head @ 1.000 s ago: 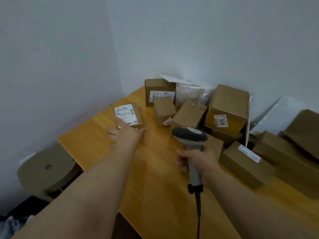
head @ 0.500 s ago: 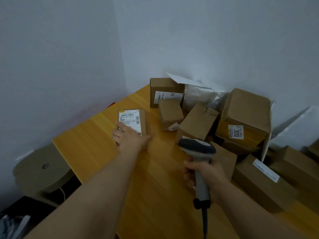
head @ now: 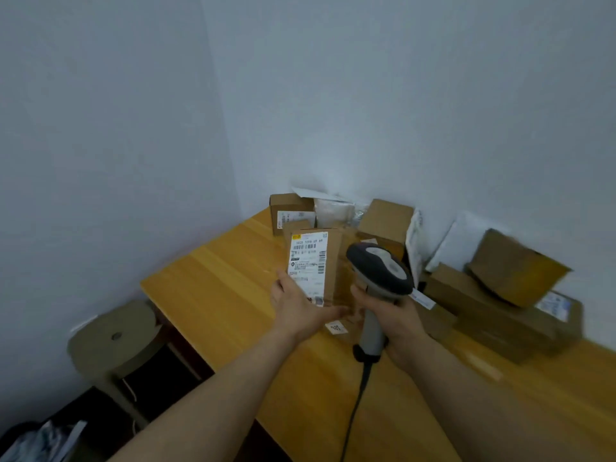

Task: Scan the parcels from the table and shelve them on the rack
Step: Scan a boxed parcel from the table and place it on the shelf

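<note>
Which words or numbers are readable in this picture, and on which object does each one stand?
"5020 1098 69 69", as it seems: top of the white label on the small parcel held by the left hand.
"1098": lower left on that label.
Its other print: too small.
White sticker on the table: digits blurred.
Labels on the back boxes: blurred.

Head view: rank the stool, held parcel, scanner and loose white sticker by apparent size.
1. stool
2. held parcel and scanner: roughly alike, both near the camera, so unranked
3. loose white sticker
</note>
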`<action>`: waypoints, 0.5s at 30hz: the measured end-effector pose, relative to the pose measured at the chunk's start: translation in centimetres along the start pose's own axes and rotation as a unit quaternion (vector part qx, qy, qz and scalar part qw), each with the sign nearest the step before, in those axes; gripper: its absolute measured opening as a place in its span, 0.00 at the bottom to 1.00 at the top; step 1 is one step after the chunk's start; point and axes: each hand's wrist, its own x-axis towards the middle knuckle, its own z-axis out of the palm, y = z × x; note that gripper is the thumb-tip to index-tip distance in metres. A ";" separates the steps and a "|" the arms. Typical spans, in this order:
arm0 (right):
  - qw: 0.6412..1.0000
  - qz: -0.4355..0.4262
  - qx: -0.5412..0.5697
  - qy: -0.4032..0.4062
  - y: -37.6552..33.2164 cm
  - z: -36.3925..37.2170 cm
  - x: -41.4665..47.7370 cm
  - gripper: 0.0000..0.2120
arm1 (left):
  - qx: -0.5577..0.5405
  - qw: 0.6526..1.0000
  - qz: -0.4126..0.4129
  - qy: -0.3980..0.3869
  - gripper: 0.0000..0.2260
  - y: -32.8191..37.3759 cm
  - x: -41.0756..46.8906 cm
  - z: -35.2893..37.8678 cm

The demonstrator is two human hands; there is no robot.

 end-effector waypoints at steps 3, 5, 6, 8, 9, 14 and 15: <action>0.999 -0.037 0.018 -0.007 -1.6 -3.9 -4.0 0.15 | 0.011 0.996 0.065 -0.054 0.69 3.4 -5.8 1.3; 0.998 -0.055 0.022 -0.006 -2.3 -6.7 -6.6 0.16 | 0.012 0.992 0.093 -0.081 0.62 5.1 -8.6 1.8; 0.998 -0.063 0.026 -0.004 -2.6 -8.1 -7.8 0.16 | -0.010 0.992 0.096 -0.086 0.54 5.9 -9.7 1.9; 0.997 -0.065 0.043 0.006 -3.1 -10.7 -10.0 0.17 | -0.108 0.987 0.068 -0.101 0.32 7.5 -11.4 1.8; 0.997 -0.062 0.054 0.011 -3.1 -11.7 -11.0 0.18 | -0.157 0.979 0.049 -0.118 0.25 8.3 -12.1 1.7; 0.995 -0.081 0.059 0.028 -4.2 -15.1 -15.3 0.18 | -0.217 0.950 0.018 -0.225 0.22 10.9 -14.8 1.2; 0.994 -0.089 0.053 0.027 -4.5 -15.8 -16.1 0.18 | -0.221 0.945 0.015 -0.242 0.26 11.3 -15.1 1.1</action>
